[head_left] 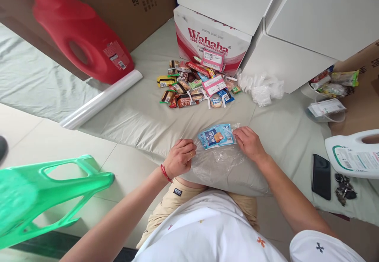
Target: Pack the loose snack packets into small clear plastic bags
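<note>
A clear plastic bag [217, 163] lies spread on the grey-green sheet in front of me. A blue snack packet [217, 136] rests on or inside its upper part; I cannot tell which. My left hand [181, 157] is closed, its fingers pinching the bag's left edge beside the packet. At the packet's right end, my right hand [248, 142] pinches the bag's other edge, with fingertips close to or touching the packet. Just beyond lies a pile of small wrapped snacks [185, 86], with two pink-and-white packets [214, 85] on it.
A Wahaha carton [211, 36] stands behind the snacks, with crumpled clear plastic [262, 88] to its right. At left are a red jug [85, 44], a plastic roll [102, 100] and a green stool [56, 191]. Right: a phone [321, 177], keys [345, 189], a white bottle [355, 153].
</note>
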`<state>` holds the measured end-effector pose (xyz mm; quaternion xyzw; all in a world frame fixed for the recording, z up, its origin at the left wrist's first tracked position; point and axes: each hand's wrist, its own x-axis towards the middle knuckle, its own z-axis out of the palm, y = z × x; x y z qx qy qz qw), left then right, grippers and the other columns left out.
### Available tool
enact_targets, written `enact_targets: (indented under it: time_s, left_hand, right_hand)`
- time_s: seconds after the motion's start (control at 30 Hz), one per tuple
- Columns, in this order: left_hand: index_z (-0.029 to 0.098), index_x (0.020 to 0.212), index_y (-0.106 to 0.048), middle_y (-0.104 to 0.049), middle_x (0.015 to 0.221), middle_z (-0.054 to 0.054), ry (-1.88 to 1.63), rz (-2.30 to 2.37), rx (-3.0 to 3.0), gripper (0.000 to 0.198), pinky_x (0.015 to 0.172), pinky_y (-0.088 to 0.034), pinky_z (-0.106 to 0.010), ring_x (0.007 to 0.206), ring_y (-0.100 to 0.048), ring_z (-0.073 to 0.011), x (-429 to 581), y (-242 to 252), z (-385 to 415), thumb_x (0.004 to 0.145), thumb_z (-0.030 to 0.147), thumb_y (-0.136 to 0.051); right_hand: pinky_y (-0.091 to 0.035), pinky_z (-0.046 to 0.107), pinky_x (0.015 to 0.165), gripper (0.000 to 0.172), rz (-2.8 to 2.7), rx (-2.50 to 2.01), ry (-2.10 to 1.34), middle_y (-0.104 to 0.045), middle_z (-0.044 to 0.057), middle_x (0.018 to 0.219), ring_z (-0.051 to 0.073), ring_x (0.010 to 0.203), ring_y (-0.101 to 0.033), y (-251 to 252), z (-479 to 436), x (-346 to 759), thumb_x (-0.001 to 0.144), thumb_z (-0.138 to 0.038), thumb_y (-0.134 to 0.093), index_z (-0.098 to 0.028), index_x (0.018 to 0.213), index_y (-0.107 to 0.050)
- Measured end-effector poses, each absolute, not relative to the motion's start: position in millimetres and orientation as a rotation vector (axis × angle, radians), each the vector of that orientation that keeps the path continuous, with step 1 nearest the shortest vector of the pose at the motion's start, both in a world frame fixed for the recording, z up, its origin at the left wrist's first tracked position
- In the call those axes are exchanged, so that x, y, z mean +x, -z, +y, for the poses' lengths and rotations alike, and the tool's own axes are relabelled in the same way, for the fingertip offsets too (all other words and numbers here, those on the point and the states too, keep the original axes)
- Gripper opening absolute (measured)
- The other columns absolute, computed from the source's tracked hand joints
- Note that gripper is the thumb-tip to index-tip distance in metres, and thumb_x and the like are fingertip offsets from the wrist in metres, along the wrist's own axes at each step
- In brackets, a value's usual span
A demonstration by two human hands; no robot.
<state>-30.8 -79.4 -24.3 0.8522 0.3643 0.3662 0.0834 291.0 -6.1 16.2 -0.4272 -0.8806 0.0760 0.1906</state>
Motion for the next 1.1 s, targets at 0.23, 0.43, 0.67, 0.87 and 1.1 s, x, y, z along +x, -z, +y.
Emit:
enact_targets:
  time_s: [0.23, 0.43, 0.67, 0.87, 1.1]
  left_hand:
    - [0.023, 0.083, -0.057, -0.071, 0.091, -0.007, -1.084, 1.093, 2.443, 0.023, 0.086, -0.055, -0.043, 0.101, -0.061, -0.0260, -37, 13, -90, 0.077, 0.001, -0.052]
    - [0.022, 0.104, -0.066, -0.071, 0.111, -0.011, -1.103, 1.089, 2.393, 0.026, 0.092, -0.056, -0.048, 0.108, -0.060, -0.0280, -48, -4, -99, 0.084, 0.009, -0.057]
    - [0.025, 0.098, -0.072, -0.074, 0.112, -0.009, -1.282, 1.425, 2.493, 0.015, 0.096, -0.054, -0.052, 0.111, -0.064, -0.0304, -58, -43, -71, 0.091, 0.015, -0.063]
    - [0.029, 0.138, -0.066, -0.059, 0.155, -0.007, -0.840, 1.040, 2.693, 0.038, 0.122, -0.037, -0.056, 0.148, -0.048, -0.0299, -7, -41, -32, 0.103, 0.027, -0.053]
    - [0.029, 0.154, -0.053, -0.061, 0.153, -0.008, -0.623, 0.820, 2.602, 0.050, 0.128, -0.032, -0.049, 0.148, -0.050, -0.0241, 20, 26, -37, 0.105, 0.021, -0.049]
  right_hand:
    - [-0.054, 0.041, 0.085, 0.028, -2.435, -1.183, -0.271, -0.069, 0.011, 0.104, 0.026, 0.094, -0.060, 0, -19, 299, 0.105, -0.018, -0.042, -0.022, 0.108, -0.070]
    - [-0.055, 0.044, 0.086, 0.030, -2.409, -1.181, -0.305, -0.069, 0.012, 0.106, 0.028, 0.097, -0.060, 0, -20, 299, 0.103, -0.018, -0.042, -0.022, 0.112, -0.071]
    - [-0.055, 0.045, 0.088, 0.032, -2.407, -1.190, -0.299, -0.068, 0.012, 0.108, 0.028, 0.099, -0.060, 3, -19, 300, 0.102, -0.015, -0.042, -0.023, 0.113, -0.071]
    - [-0.055, 0.044, 0.088, 0.031, -2.404, -1.175, -0.283, -0.069, 0.012, 0.108, 0.027, 0.099, -0.059, 5, -16, 299, 0.102, -0.013, -0.042, -0.022, 0.110, -0.071]
    - [-0.055, 0.048, 0.091, 0.031, -2.284, -1.301, -0.248, -0.067, 0.012, 0.113, 0.028, 0.103, -0.059, -2, -29, 317, 0.099, -0.013, -0.045, -0.025, 0.110, -0.071]
